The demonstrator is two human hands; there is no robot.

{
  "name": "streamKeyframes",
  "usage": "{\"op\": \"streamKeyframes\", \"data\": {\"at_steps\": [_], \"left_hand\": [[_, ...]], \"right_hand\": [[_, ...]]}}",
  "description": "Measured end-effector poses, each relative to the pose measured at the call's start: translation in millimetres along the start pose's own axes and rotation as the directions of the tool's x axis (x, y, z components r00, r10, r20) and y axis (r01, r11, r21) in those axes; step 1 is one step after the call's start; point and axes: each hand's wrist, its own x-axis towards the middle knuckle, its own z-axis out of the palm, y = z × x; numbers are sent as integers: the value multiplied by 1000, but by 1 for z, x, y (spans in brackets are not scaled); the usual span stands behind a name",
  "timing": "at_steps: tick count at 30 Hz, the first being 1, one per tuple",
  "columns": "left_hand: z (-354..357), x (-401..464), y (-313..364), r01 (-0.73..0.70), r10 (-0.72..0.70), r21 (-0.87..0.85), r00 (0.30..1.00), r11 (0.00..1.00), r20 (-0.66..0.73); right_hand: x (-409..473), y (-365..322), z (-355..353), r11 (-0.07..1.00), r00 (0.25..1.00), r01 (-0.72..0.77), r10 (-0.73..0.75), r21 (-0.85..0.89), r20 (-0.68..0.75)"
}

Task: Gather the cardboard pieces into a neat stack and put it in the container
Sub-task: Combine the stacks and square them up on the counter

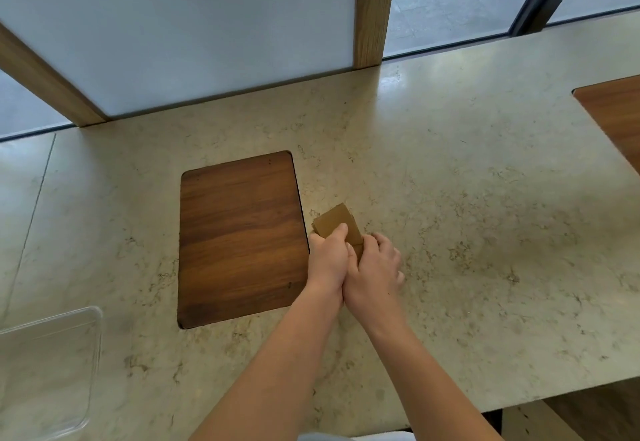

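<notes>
A person's left hand point(327, 260) and right hand point(375, 267) meet over a small stack of brown cardboard pieces point(336, 224) on a speckled stone countertop point(467, 215), the left thumb curled over the stack's top face and the right hand's fingers bent against its right side, so both hands grasp it. The stack sits just right of a dark wooden inset panel point(239, 239), while a clear plastic container point(48, 371) stands well apart at the counter's near left corner. No brand, label or writing can be read anywhere.
</notes>
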Motion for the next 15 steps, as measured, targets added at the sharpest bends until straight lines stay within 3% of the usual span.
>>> {"op": "streamKeyframes", "data": {"at_steps": [4, 10, 13, 15], "left_hand": [[5, 14, 0, 48, -49, 18, 999, 999, 11], [6, 23, -11, 87, -87, 73, 996, 994, 0], [-1, 23, -10, 88, -91, 62, 995, 994, 50], [-19, 26, -1, 43, -49, 140, 998, 989, 37]], "right_hand": [[13, 1, 4, 998, 996, -55, 55, -5, 65], [26, 16, 8, 983, 990, -71, 49, 170, 129], [25, 23, 5, 946, 998, -54, 39, 318, 52], [12, 36, -3, 891, 995, -76, 93, 448, -16]]}}
